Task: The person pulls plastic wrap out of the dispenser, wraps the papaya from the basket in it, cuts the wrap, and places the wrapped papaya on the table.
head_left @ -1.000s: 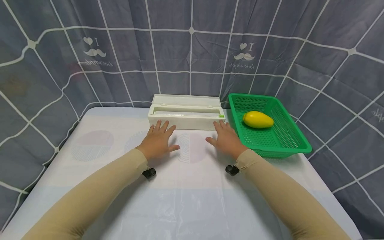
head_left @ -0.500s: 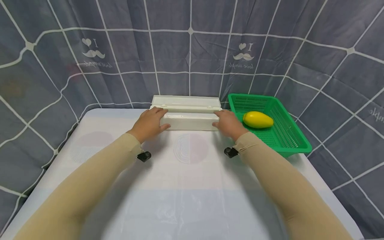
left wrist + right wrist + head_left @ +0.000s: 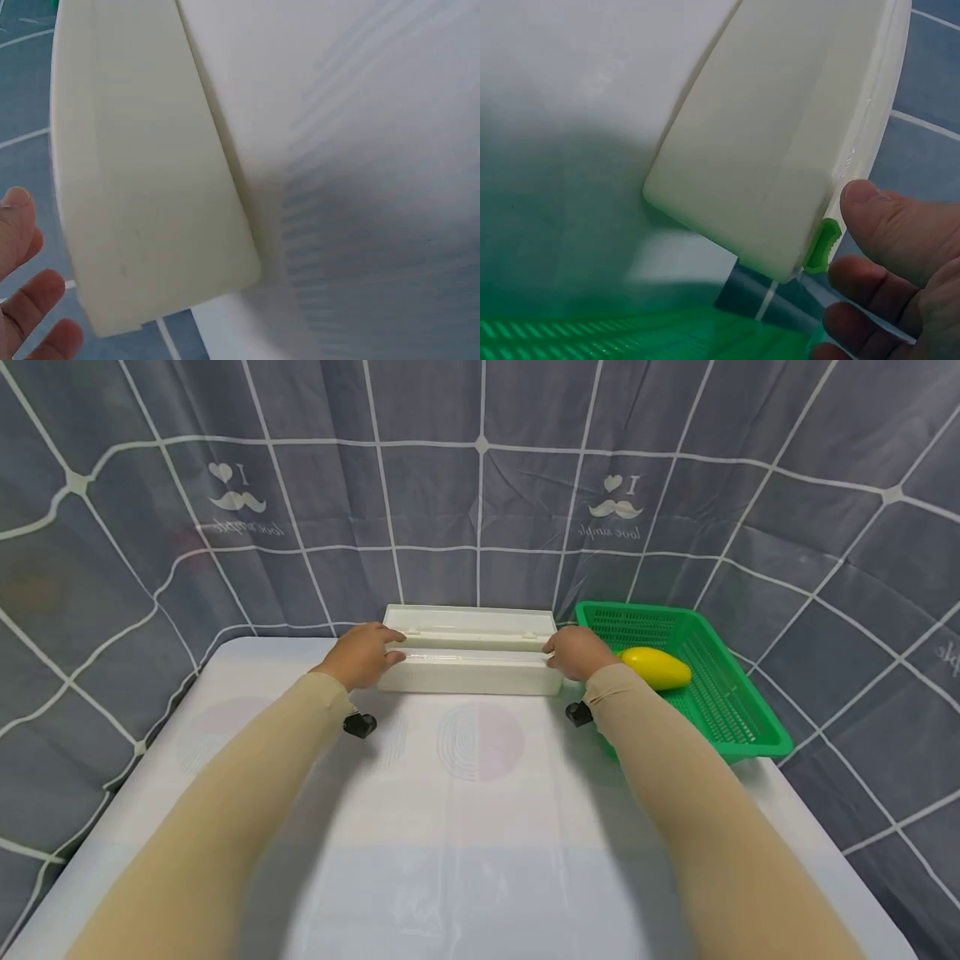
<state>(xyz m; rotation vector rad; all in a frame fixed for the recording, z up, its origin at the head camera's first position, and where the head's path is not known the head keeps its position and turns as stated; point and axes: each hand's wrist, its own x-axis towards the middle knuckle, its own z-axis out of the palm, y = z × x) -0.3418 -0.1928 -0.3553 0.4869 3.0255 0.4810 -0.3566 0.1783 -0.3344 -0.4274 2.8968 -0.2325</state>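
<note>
A long white box [image 3: 472,677], which looks like a cling film dispenser, stands with its lid [image 3: 468,620] raised at the back. A shiny strip [image 3: 474,656] runs along its front top edge. My left hand [image 3: 362,653] is at the box's left end; in the left wrist view its thumb and bent fingers are beside the box's end. At the other end, my right hand [image 3: 577,652] has its thumb beside a green slider [image 3: 824,246], fingers curved below. Whether either hand pinches clear film or the box edge cannot be made out.
A green plastic basket [image 3: 738,710] holding a yellow papaya-like fruit [image 3: 656,668] stands just right of the box and right forearm. A grey gridded curtain [image 3: 427,510] hangs behind and beside the white-covered table [image 3: 480,860].
Both hands have moved from flat and spread in front of the box to its two ends, with fingers now bent. The box, lid and fruit basket keep their places.
</note>
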